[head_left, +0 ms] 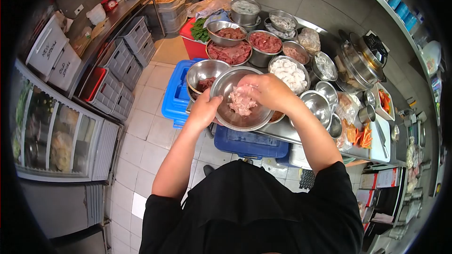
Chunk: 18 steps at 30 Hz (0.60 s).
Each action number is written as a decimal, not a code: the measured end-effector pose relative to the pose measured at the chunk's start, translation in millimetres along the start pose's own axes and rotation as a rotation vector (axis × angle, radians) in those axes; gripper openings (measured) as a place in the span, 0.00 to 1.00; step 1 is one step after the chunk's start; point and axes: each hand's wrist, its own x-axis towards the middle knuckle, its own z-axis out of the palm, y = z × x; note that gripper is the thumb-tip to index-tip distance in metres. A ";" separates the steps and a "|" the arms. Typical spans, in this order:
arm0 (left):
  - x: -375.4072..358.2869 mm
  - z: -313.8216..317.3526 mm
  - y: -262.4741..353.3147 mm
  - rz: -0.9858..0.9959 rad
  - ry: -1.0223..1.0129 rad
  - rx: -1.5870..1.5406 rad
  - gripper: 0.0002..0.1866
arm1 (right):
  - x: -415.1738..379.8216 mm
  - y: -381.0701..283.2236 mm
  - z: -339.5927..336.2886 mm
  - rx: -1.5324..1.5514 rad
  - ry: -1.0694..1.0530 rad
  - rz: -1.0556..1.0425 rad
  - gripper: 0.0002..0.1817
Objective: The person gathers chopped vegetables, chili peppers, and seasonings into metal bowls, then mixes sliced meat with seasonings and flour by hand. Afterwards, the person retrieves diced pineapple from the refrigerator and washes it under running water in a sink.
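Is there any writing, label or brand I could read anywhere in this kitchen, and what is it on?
Handwritten dark marks on the two white plastic bins on the left shelf: too blurred to read.
Red and white booklets at lower right: print too small to read.
Bottles and packets on the upper right wall shelf: labels too small to read.
The steel bowl of pale meat, held by the left hand and right hand, carries no text.

Can't really see the right hand (266, 91) fingertips, they're buried in the pale meat (242, 101). The left hand (203, 110) palm is hidden behind the steel bowl (235, 117) rim. Writing on the white tubs (54, 54) is too small to read, and the fridge (52, 136) contents are just blurry shapes behind glass.
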 end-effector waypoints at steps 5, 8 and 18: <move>4.2 -1.5 -10.7 0.063 -0.022 -0.085 0.20 | -4.0 -12.4 -15.2 0.163 0.204 -0.146 0.09; -1.3 -0.3 -7.2 -0.004 -0.036 -0.056 0.20 | -8.9 -27.8 -32.5 0.081 0.427 -0.116 0.09; -16.7 -15.6 1.5 0.106 0.096 0.146 0.18 | -40.9 50.2 33.9 -0.296 0.562 -0.012 0.12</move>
